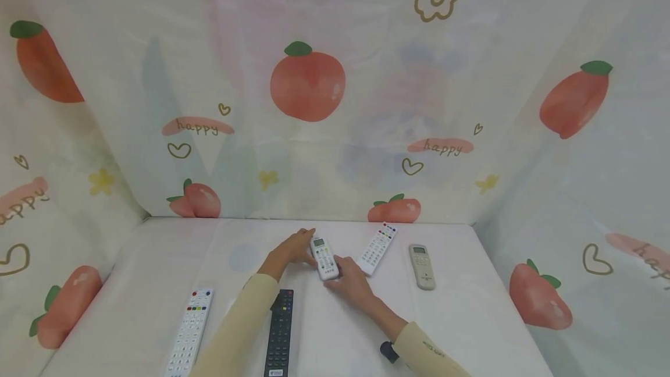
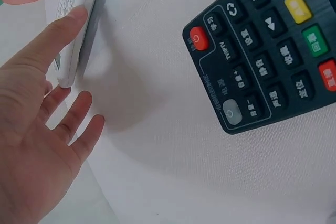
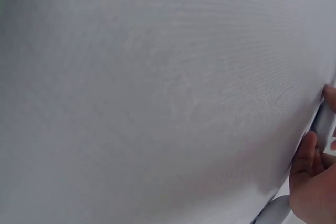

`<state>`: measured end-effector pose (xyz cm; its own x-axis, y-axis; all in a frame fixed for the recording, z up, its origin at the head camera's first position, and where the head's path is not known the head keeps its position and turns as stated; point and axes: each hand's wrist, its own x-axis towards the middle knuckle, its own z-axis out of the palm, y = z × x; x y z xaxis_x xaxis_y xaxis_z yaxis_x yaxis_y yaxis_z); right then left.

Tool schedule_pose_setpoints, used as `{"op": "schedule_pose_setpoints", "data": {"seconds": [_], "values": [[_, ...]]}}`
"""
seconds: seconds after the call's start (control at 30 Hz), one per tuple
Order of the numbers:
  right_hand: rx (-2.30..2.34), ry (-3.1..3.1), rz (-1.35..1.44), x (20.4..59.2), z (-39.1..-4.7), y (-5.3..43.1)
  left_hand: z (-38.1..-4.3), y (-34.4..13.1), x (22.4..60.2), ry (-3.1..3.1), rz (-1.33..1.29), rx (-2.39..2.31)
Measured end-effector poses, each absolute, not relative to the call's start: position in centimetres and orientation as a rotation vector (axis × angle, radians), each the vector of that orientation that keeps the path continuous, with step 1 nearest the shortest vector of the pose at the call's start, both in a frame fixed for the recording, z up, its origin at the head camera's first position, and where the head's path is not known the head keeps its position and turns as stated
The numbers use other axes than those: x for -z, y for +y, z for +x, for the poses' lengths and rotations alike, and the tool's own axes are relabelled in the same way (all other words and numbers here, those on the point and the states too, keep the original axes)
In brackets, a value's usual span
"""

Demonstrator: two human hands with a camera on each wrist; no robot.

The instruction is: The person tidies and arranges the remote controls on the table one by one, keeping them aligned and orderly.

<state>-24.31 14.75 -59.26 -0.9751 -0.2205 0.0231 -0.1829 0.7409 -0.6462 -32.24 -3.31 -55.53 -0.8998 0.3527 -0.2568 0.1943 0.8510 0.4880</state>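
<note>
The black remote (image 1: pixel 280 336) lies nearest. Beyond it, slightly to its right, both hands hold the small white remote (image 1: pixel 324 258): the right hand (image 1: pixel 353 285) pinches its near end, the left hand (image 1: pixel 293 249) its far end with the thumb along one edge. It looks light, stiff and smooth-shelled, perhaps slippery; its long sides should offer the surest hold.

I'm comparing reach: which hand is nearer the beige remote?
Right. The right hand is left of the beige remote, apart from it, at the near end of the small white remote. The left hand is farther left, by its far end.
</note>
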Motion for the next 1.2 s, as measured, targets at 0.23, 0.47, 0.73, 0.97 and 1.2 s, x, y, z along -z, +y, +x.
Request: {"op": "schedule_pose_setpoints", "data": {"seconds": [0.23,0.47,0.73,0.97,1.2], "values": [[1.047,2.889,-0.381,59.4,-24.3,15.0,-32.2,-3.7,55.2,2.722,0.479,-0.555],[1.007,2.884,-0.435,58.9,-24.1,15.3,-32.1,-4.1,54.7,2.743,0.535,-0.5],[1.067,2.834,-0.507,58.4,-23.4,15.8,-31.1,-4.7,53.9,2.708,0.63,-0.616],[1.173,2.796,-0.548,57.9,-22.2,16.3,-29.9,-4.5,53.1,2.678,0.69,-0.673],[1.212,2.779,-0.561,57.1,-20.8,16.7,-28.9,-4.1,53.0,2.653,0.715,-0.687]]}}
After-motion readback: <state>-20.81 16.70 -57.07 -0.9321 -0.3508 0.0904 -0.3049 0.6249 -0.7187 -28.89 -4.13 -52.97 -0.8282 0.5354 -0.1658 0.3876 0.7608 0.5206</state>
